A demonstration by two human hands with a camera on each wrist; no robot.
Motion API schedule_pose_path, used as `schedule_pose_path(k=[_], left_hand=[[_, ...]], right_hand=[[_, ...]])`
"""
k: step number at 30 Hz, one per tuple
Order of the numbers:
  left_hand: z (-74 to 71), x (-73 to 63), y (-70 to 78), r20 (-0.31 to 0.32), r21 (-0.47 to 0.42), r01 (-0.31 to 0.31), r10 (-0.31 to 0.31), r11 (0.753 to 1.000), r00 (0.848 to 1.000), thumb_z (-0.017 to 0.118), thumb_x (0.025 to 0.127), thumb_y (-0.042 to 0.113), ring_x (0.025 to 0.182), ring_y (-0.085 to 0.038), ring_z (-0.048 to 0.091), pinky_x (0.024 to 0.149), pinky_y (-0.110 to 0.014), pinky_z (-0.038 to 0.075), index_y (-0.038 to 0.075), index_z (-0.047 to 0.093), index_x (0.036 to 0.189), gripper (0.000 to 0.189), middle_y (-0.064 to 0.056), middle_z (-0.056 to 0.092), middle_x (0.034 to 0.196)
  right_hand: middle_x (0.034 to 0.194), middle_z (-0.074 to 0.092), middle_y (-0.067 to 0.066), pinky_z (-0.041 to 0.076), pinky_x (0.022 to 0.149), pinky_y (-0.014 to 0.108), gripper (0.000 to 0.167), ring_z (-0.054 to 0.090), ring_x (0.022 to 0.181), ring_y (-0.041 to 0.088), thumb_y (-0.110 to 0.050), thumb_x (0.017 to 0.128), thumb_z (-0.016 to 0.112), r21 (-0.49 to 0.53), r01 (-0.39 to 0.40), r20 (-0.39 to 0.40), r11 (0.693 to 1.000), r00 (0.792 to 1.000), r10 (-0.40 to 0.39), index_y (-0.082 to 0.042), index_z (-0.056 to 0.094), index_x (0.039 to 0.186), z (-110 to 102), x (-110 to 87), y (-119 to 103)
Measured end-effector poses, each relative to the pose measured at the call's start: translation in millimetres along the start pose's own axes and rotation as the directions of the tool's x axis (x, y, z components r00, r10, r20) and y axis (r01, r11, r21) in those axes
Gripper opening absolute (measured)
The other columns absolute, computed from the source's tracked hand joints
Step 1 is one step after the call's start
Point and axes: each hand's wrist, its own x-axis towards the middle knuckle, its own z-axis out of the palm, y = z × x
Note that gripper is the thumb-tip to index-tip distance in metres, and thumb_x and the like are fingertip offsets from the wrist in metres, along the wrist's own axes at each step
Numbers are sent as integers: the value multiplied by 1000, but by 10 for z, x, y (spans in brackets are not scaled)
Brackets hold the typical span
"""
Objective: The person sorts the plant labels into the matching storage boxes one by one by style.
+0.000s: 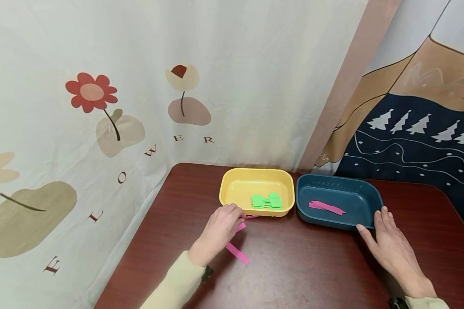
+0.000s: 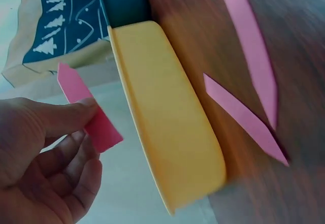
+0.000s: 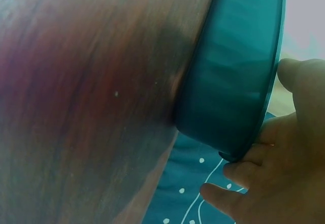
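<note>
My left hand [image 1: 221, 225] is at the front left corner of the yellow tray [image 1: 232, 176]. In the left wrist view it pinches a short pink paper strip [image 2: 73, 84] between thumb and fingers, above the tray's rim. On the table in front of the tray lie a pink strip [image 1: 237, 253] and another pink strip [image 2: 246, 117]. Several green paper pieces [image 1: 267, 201] lie inside the yellow tray. My right hand [image 1: 396, 249] rests at the front right corner of the blue tray [image 1: 340, 182], fingers extended along its side, thumb at the front rim. Inside lies a pink piece [image 1: 326, 207].
Both trays stand side by side near the back edge of the dark red wooden table [image 1: 294, 266]. Behind it hangs a pale curtain [image 1: 255, 86] with printed flowers, and a dark blue cloth [image 1: 410, 148] with white trees at the right.
</note>
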Motion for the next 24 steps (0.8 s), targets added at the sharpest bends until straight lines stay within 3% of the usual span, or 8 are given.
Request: schedule_pose_path(k=[4, 9, 24], left_hand=[[43, 121, 109, -43, 0, -67, 67, 998, 997, 83, 87, 6, 78, -19, 62, 74, -33, 53, 10, 72, 92, 13, 1, 64, 84], [113, 262, 258, -51, -28, -110, 109, 994, 993, 80, 91, 8, 83, -17, 64, 76, -31, 53, 12, 74, 96, 8, 3, 66, 89], [357, 688, 675, -5, -75, -123, 123, 990, 992, 79, 94, 19, 88, -11, 65, 81, -24, 53, 16, 79, 103, 10, 4, 71, 95]], right_hand=[[160, -3, 43, 13, 113, 74, 91, 2, 149, 59, -52, 110, 39, 0, -11, 4, 1000, 1000, 11, 24, 12, 152, -3, 4, -2], [161, -3, 43, 14, 113, 75, 91, 1, 149, 59, -52, 110, 39, 10, -14, 5, 1000, 1000, 14, 24, 12, 152, 1, 5, -15], [161, -1, 43, 15, 112, 75, 91, 2, 150, 59, -52, 110, 40, 19, -7, -11, 1000, 1000, 7, 24, 13, 152, 15, 0, -6]])
